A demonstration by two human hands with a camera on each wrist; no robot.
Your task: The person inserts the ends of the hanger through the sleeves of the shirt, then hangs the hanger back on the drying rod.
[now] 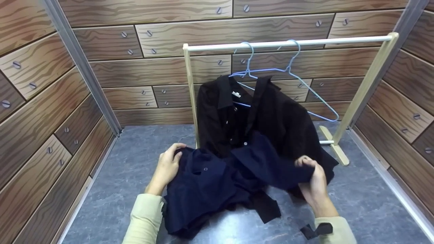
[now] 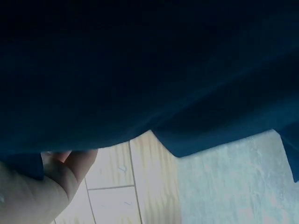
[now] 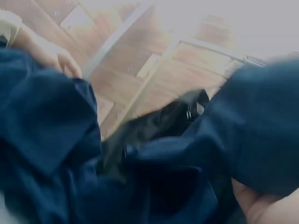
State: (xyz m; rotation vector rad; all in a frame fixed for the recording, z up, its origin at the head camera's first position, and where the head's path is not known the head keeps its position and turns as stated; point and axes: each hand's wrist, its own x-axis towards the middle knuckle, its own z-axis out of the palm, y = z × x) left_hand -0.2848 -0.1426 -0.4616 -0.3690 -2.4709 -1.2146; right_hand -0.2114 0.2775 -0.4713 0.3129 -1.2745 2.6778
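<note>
A navy blue shirt (image 1: 203, 183) is bunched between my two hands, low over the grey floor. My left hand (image 1: 168, 164) grips its left upper edge, thumb toward the camera. In the left wrist view the cloth (image 2: 140, 74) hides most of those fingers. My right hand (image 1: 315, 179) pinches the shirt's right end and holds it stretched out to the side. The right wrist view shows that hand (image 3: 261, 205) beneath a blurred fold of the cloth (image 3: 266, 126). Behind the navy shirt, a black shirt (image 1: 281, 112) hangs on a blue hanger (image 1: 249, 61).
A wooden rack (image 1: 362, 88) with a white rail (image 1: 339, 40) stands at the back. A bare blue hanger (image 1: 325, 101) hangs right of the black shirt. Wood-patterned walls (image 1: 44, 112) enclose the grey floor (image 1: 112, 189). Black straps (image 1: 315, 231) show at the right cuff.
</note>
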